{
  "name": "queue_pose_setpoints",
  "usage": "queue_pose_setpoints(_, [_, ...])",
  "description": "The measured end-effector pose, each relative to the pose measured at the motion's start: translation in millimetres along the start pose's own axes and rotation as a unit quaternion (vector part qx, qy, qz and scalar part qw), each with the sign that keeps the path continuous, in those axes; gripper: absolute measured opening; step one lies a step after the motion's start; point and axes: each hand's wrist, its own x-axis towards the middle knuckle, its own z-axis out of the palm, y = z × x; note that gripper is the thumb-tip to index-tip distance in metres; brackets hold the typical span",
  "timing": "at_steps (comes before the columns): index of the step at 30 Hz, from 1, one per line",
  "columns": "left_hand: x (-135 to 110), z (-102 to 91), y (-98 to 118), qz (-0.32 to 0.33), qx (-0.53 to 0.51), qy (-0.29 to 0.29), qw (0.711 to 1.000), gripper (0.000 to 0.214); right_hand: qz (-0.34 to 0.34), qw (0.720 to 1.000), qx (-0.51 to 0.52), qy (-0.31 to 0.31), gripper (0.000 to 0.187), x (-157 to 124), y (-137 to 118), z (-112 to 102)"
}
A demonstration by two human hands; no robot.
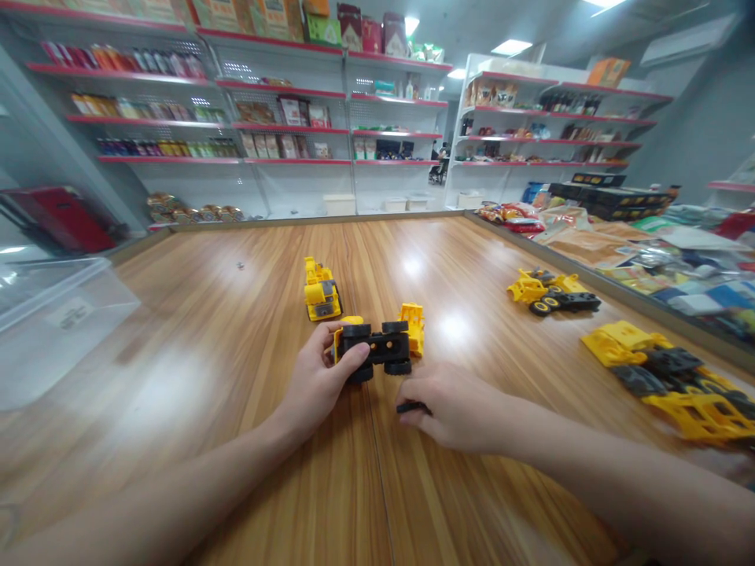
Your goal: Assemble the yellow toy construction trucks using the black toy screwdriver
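Note:
My left hand [318, 377] is closed around a yellow and black toy loader [384, 347]. The toy is turned so that its black underside and wheels face me, and its yellow bucket [414, 330] points right. Just below the bucket, my right hand [448, 405] pinches a small dark piece [411, 407]; most of it is hidden by the fingers, so its kind is unclear. Behind the left hand, a yellow toy excavator [321, 291] stands upright on the wooden table [236, 354].
To the right lie yellow and black toy vehicle parts [554, 293], with more parts [666, 377] nearer me. A clear plastic bin [64, 322] is at the left. A tiny metallic bit [240, 266] lies far left. Packaged goods [602, 236] sit beyond the right edge; shelves [283, 86] stand behind.

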Motion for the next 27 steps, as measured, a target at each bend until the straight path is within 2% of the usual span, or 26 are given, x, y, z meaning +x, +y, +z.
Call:
queue_pose_setpoints(7, [0, 0.5, -1, 0.014, -0.006, 0.000, 1.000, 0.042, -0.055, 0.997, 0.045, 0.022, 0.011, -2, -4, -4])
queue_pose_setpoints(12, [0, -0.1, -2, 0.028, 0.032, -0.008, 0.999, 0.043, -0.072, 0.982, 0.102, 0.142, 0.017, 0, -9, -10])
queue_pose_setpoints(15, [-1, -0.3, -2, 0.034, 0.047, -0.019, 0.998, 0.041, -0.062, 0.976, 0.099, 0.184, 0.019, 1, -8, -10])
queue_pose_setpoints(21, [-1, -0.1, -1, 0.029, 0.063, -0.067, 0.995, 0.041, -0.050, 0.978, 0.085, 0.181, 0.017, 3, -6, -4])
queue_pose_setpoints(27, [-2, 0.3, -1, 0.037, 0.077, -0.081, 0.993, 0.040, -0.049, 0.975, 0.083, 0.200, 0.019, 2, -7, -3])
